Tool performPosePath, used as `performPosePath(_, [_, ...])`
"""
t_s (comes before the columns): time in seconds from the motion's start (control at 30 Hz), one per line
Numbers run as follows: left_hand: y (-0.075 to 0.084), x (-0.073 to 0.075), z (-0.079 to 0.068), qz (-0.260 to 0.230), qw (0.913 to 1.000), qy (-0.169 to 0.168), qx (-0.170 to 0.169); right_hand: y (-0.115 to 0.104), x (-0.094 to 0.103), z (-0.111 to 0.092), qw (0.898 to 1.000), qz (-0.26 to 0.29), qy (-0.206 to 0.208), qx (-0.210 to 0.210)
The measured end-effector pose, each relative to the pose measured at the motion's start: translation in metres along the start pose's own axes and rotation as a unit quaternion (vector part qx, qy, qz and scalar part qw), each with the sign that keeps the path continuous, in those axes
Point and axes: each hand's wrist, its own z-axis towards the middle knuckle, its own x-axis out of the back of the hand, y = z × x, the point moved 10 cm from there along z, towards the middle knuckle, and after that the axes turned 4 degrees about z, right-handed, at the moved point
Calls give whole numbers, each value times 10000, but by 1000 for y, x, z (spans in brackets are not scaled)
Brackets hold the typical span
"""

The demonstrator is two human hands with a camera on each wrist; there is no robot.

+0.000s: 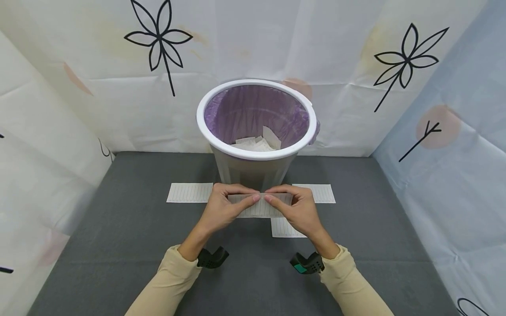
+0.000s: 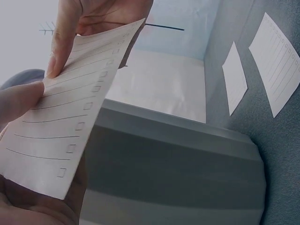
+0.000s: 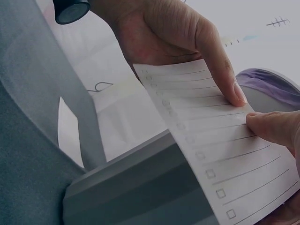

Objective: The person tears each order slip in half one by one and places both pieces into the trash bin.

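A lined strip of paper with small checkboxes down one edge (image 1: 258, 210) is held up in front of a bin. My left hand (image 1: 222, 207) pinches its top edge, thumb on the lined face and fingers behind. Close beside it, the right hand (image 1: 303, 211) pinches the same edge, so the two thumbtips nearly meet at the middle. In the left wrist view the paper (image 2: 70, 110) is whole and slightly bowed. The right wrist view shows the same lined sheet (image 3: 206, 136), with most fingers hidden behind it.
The white bin (image 1: 253, 167) with a purple liner (image 1: 257, 103) has paper pieces (image 1: 257, 144) inside. On the grey table (image 1: 130, 228) lie similar strips: one at left (image 1: 189, 193), one at right (image 1: 322, 193), one nearer (image 1: 285, 229). Fabric walls (image 1: 245, 48) enclose the back and sides.
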Motion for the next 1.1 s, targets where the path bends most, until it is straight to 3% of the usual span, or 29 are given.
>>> performPosePath(0.77, [0,1,3,439,9988,209,115,-4,-2,6,9984,-529,-171,-69])
performPosePath(0.9, [-2,0,4,530,9980,235,235,-7,-3,8,9987,-441,-233,132])
performPosePath(1.1, [-6,0,7,619,9961,292,554,-16,-4,8,9961,-395,-178,771])
